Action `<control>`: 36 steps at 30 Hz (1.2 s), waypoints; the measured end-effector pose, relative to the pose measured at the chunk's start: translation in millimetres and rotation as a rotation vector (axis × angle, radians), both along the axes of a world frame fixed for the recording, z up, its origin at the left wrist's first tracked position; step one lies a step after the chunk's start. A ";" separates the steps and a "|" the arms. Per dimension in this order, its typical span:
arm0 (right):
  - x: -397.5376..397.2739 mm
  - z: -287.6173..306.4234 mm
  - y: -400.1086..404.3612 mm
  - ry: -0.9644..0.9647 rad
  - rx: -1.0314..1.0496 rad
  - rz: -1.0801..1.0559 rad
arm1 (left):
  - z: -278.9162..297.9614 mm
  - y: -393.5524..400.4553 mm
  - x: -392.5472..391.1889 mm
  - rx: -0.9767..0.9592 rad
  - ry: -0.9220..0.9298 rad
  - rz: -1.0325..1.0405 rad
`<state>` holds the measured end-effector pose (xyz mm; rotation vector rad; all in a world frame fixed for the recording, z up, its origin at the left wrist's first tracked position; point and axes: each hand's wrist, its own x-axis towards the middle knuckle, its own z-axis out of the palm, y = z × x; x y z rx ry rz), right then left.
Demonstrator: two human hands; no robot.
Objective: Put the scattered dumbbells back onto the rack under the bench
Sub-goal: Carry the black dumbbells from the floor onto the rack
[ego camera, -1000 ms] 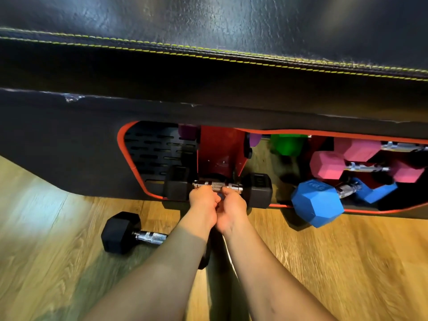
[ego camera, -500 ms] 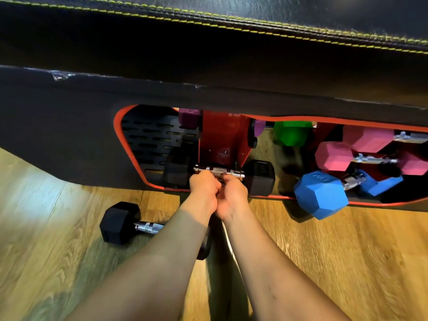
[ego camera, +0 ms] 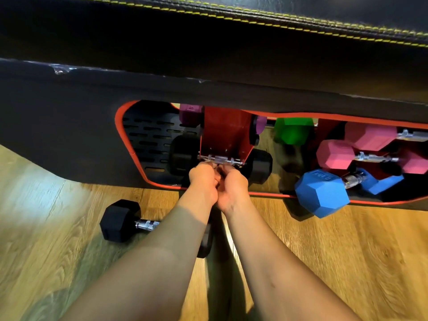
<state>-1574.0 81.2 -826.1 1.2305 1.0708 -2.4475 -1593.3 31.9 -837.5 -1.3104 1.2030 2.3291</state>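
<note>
Both hands, left hand (ego camera: 202, 181) and right hand (ego camera: 232, 187), gripped a black dumbbell's (ego camera: 260, 166) handle at the rack (ego camera: 225, 132), another dumbbell (ego camera: 120, 220) lay on the floor (ego camera: 347, 251), blue dumbbell (ego camera: 322, 193) at the rack's edge.

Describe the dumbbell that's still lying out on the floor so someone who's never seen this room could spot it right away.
Start at the black padded bench with yellow stitching and the red-rimmed rack opening beneath it. On the wooden floor in front of that opening's left end lies a black dumbbell with a chrome handle, partly hidden behind the left forearm. The other black one is held in the rack; the rest are coloured.
</note>
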 end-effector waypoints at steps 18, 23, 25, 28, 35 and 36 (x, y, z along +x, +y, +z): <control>20.2 20.0 -13.9 0.069 0.054 0.044 | 27.6 -14.4 28.5 -0.023 0.038 -0.053; 41.5 14.9 -43.6 0.033 0.099 0.122 | 26.0 -34.0 46.4 -0.107 0.022 -0.112; 50.5 12.9 -58.4 0.020 0.082 0.151 | 24.0 -46.0 52.7 -0.241 0.013 -0.082; 60.5 11.9 -77.4 -0.005 0.095 0.203 | 15.3 -72.3 60.7 -0.465 0.009 -0.113; 101.6 4.3 -123.1 -0.091 0.155 0.467 | 0.0 -129.8 110.4 -0.879 -0.202 -0.199; 106.7 -3.4 -128.0 -0.089 0.194 0.497 | -1.5 -133.6 118.4 -0.894 -0.205 -0.228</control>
